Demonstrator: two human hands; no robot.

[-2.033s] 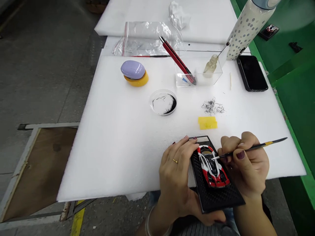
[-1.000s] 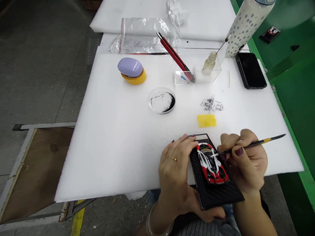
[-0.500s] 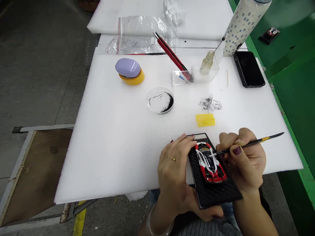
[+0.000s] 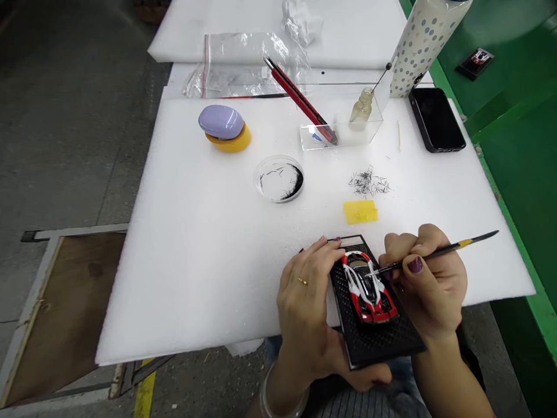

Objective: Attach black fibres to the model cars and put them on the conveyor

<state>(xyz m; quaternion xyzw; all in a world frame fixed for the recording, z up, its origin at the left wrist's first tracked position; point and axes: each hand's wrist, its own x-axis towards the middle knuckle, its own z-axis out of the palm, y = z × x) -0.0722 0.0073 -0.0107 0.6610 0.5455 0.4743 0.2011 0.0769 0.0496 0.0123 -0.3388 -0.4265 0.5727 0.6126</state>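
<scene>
A red, white and black model car (image 4: 369,290) sits on a black textured display base (image 4: 383,342). My left hand (image 4: 308,302) grips this base along its left side, thumb under the near edge and fingers by the far corner. Between the thumb and fingers of my right hand (image 4: 426,278) is a thin paintbrush (image 4: 448,249), its dark handle carrying a yellow band. The brush's pale tip touches, or is just over, the car's roof. Just beyond the base lies a yellow sticky pad (image 4: 361,212), with a pile of fine black slivers (image 4: 369,183) behind it.
A round clear dish (image 4: 279,179) holds more black slivers. Behind it, a clear box (image 4: 342,136) contains a red pen-like tool (image 4: 300,96) and a small bottle (image 4: 362,107). A purple-and-yellow case (image 4: 224,128), phone (image 4: 437,120), toothpick (image 4: 399,135) and dotted tumbler (image 4: 426,46) stand around.
The whole view has shifted slightly, with things on the table appearing a little further left. Both hands keep their grips, and the brush tip stays at the car's roof.
</scene>
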